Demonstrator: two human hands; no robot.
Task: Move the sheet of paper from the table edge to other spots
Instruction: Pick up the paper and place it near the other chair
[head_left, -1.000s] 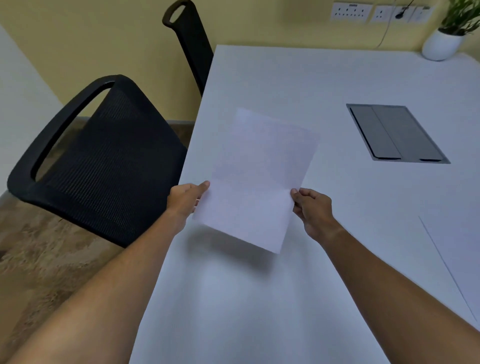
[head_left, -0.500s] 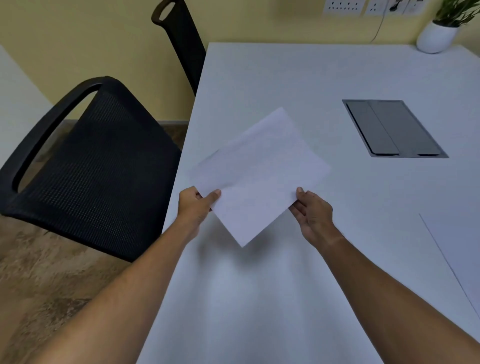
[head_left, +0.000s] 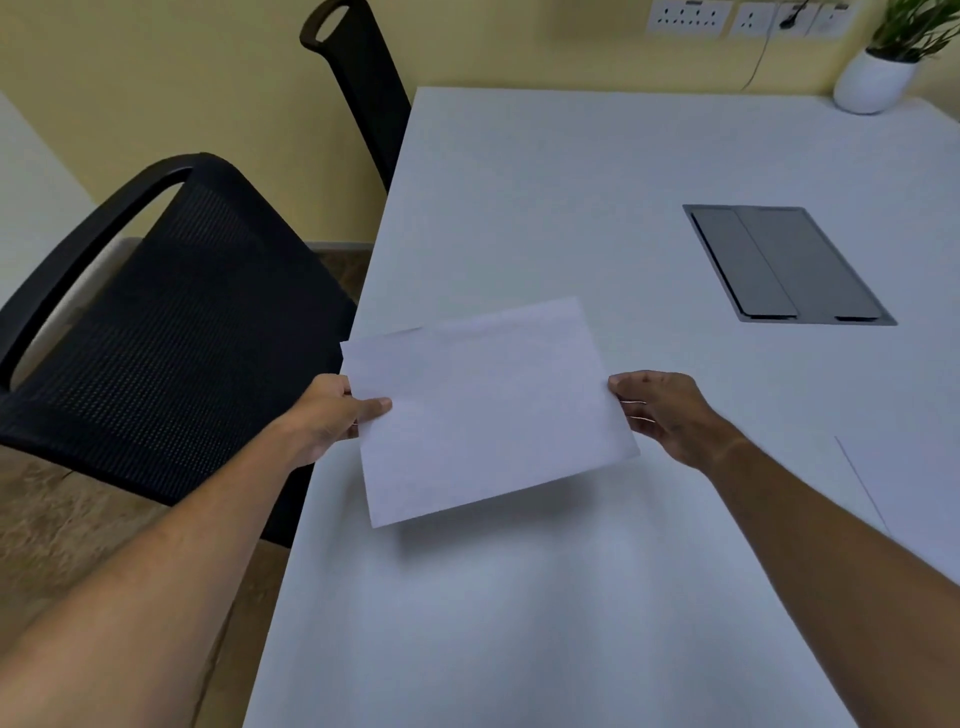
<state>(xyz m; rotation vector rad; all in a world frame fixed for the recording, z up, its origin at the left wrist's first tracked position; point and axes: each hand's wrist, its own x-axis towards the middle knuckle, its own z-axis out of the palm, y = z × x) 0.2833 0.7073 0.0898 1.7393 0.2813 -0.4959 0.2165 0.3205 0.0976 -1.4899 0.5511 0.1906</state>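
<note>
While both hands pinch its short edges — left hand (head_left: 326, 415) thumb on top, right hand (head_left: 662, 413) opposite — the sheet of paper (head_left: 485, 408) hangs between them above the white table (head_left: 519, 182), shadow beneath.

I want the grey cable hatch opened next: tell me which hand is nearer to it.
Right. The right hand holds the paper just below and left of the hatch; the left hand is across the sheet at the table's left edge.
</note>
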